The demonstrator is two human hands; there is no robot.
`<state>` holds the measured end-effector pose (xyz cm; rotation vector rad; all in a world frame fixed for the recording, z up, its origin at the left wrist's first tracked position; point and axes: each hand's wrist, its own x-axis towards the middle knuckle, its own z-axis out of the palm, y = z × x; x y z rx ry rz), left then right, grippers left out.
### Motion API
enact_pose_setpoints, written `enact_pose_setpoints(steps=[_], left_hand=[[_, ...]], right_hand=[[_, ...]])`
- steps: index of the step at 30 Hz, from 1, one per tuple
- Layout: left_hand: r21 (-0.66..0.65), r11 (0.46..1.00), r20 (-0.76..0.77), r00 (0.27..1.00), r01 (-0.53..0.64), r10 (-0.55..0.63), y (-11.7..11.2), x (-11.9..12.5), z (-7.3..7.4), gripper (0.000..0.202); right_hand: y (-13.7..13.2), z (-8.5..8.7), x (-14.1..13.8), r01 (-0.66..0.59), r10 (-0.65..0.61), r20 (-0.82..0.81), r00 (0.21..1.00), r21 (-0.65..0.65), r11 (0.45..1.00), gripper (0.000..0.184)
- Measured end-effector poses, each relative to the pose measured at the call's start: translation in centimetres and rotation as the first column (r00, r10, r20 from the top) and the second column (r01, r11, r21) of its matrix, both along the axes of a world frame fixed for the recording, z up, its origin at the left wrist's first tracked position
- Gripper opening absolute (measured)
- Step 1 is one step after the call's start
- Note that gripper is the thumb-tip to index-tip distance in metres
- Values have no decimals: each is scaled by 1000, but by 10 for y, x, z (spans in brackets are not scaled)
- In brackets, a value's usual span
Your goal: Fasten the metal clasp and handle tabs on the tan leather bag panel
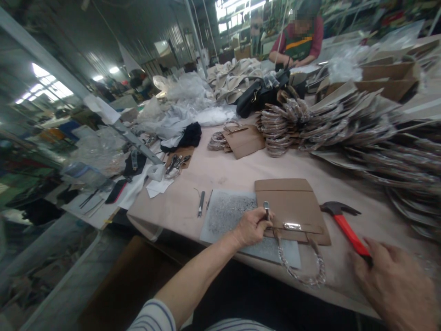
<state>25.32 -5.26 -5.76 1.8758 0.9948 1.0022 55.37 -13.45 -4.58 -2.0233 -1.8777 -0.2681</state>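
Note:
My left hand (pixel 254 226) is closed in a pinch on a small shiny metal clasp (pixel 266 207), held upright over the left edge of a brown bag panel (pixel 287 202). The panel lies partly on a speckled grey slab (pixel 229 214). A metal plate (pixel 292 226) sits near the panel's lower edge, and a plastic-wrapped handle (pixel 303 278) loops toward me. To the right lies a claw hammer (pixel 351 235) with a red handle. My right hand (pixel 399 280), blurred, is at its black end, thumb and fingers apart on either side.
Left of the slab lie a small grey tool (pixel 201 204) and a thin dark rod (pixel 209 200). Another brown panel (pixel 245 140) lies farther back. Stacked panels with wrapped handles (pixel 361 124) fill the right side. Metal parts (pixel 177 165) lie at left. Across the table a person (pixel 299 41) works.

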Motion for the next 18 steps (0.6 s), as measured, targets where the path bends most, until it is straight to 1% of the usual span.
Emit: enact_pose_setpoints(steps=[1, 2, 3, 4, 5, 6, 7, 8, 11, 14, 18], left_hand=[[-9, 1000, 13, 1000, 1, -1, 0, 0, 1, 14], [-20, 1000, 29, 1000, 0, 1, 1, 0, 2, 14], [-34, 999, 45, 999, -2, 4, 2, 0, 4, 14], [-47, 999, 56, 998, -3, 6, 3, -1, 6, 13], [-60, 998, 60, 998, -4, 7, 4, -1, 7, 13], [-72, 997, 58, 998, -3, 7, 5, -2, 9, 14], [-79, 997, 54, 999, 1, 3, 6, -2, 10, 14], [-84, 996, 50, 999, 7, -3, 7, -3, 10, 14], [-80, 997, 65, 998, 20, -15, 8, -4, 8, 15], [-77, 997, 80, 997, 14, -8, 9, -4, 6, 15], [-96, 995, 72, 997, 13, -6, 10, -4, 8, 14]], right_hand=[[0, 9, -14, -69, 69, -6, 998, 45, 997, 49], [1, 16, -30, -172, 177, -48, 983, 85, 981, 47], [1, 22, -45, -299, 309, -108, 945, 102, 949, 42], [1, 25, -61, -420, 432, -166, 886, 103, 902, 37], [1, 27, -75, -508, 513, -181, 839, 76, 858, 34], [2, 27, -88, -556, 555, -162, 816, 43, 830, 33], [3, 26, -100, -577, 574, -120, 810, 11, 817, 33], [4, 23, -108, -578, 576, -64, 815, -17, 816, 34], [8, 14, -120, -563, 566, 39, 824, -59, 824, 37], [12, 8, -118, -547, 551, 44, 834, -79, 834, 37], [15, 7, -118, -521, 526, 29, 850, -99, 848, 37]])
